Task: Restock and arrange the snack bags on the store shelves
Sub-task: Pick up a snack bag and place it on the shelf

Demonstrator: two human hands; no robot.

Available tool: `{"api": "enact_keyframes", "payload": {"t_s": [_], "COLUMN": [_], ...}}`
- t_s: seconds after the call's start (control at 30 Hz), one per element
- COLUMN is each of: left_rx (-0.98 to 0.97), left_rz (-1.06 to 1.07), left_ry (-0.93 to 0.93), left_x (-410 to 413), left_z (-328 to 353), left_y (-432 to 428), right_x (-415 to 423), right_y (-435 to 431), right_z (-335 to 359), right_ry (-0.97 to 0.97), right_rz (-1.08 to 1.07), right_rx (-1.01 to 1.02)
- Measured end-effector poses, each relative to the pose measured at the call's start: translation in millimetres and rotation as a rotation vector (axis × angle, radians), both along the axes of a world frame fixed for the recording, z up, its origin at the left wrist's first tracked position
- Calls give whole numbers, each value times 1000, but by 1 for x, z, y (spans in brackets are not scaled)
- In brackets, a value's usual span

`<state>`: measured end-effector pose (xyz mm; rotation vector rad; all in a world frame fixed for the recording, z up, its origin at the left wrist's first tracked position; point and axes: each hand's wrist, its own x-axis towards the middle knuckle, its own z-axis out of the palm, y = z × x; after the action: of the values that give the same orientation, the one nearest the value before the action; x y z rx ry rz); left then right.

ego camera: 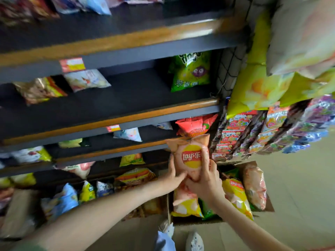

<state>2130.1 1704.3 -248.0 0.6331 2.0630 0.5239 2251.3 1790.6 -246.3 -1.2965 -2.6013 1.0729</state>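
- The pink chip bag (190, 158) stands upright in front of the right end of a low shelf (112, 151).
- The left hand (173, 175) holds the bag's left side.
- The right hand (204, 180) holds its right side, with the thumb on the front.
- A cardboard box (197, 222) with more bags sits below.
- A red bag (195, 126) lies on the shelf just above.

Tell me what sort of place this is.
Probably a small shop's snack aisle: tiered shelves with price tags, hanging snack strips, and a cardboard box of chip bags on the floor.
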Motion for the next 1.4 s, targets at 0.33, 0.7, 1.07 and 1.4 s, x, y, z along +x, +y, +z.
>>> {"api": "enact_keyframes", "payload": {"t_s": [0.33, 0.7, 1.07, 1.4], "left_rx": [324, 493, 463, 377], "left_rz": [296, 468, 533, 645], "left_ry": [7, -76, 86, 274], "left_x": [-18, -75, -176, -320], "left_z": [97, 152, 198, 174], "left_y": [-79, -224, -432, -526], "right_x": [-43, -141, -276, -421], "right_y": [-44, -106, -291, -429], "right_z": [84, 136, 163, 158], "right_ry": [214, 333, 364, 414], "right_rz": [309, 400, 537, 353], "right_rx": [-106, -822, -794, -657]}}
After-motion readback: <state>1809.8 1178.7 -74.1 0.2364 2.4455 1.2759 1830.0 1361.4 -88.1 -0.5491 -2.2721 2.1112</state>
